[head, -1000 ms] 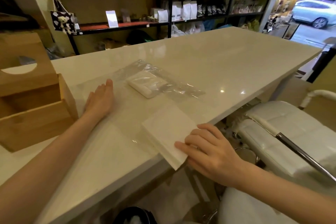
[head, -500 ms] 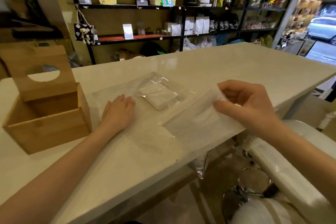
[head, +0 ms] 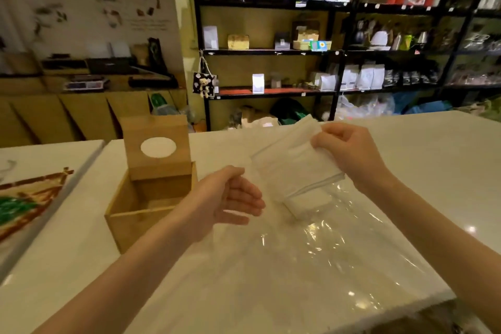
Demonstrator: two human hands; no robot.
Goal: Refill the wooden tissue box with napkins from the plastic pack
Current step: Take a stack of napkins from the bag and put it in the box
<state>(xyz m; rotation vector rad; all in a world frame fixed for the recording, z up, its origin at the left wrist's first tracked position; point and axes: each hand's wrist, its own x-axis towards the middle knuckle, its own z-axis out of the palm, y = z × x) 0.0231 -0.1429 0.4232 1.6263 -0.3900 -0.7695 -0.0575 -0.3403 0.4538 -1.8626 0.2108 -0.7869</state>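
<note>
My right hand (head: 349, 152) grips a flat stack of white napkins (head: 292, 165) by its far right corner and holds it tilted in the air above the counter. My left hand (head: 233, 195) hovers palm-up with fingers spread, just left of and below the stack, holding nothing. The wooden tissue box (head: 146, 203) stands open at the left, its lid with a round hole (head: 158, 147) raised upright at the back; the inside looks bare. The clear plastic pack (head: 333, 236) lies flat and crumpled on the counter, with a small white napkin bundle (head: 306, 202) still inside it.
The white counter (head: 433, 165) runs to an edge at the lower right. A second counter with a painted sign (head: 24, 206) adjoins on the left. Dark shelves of bags and tins (head: 325, 62) stand behind.
My right hand lifted the napkin stack from the counter's near edge up and leftward toward the box. My left hand rose off the counter and turned palm-up. The view tilted upward.
</note>
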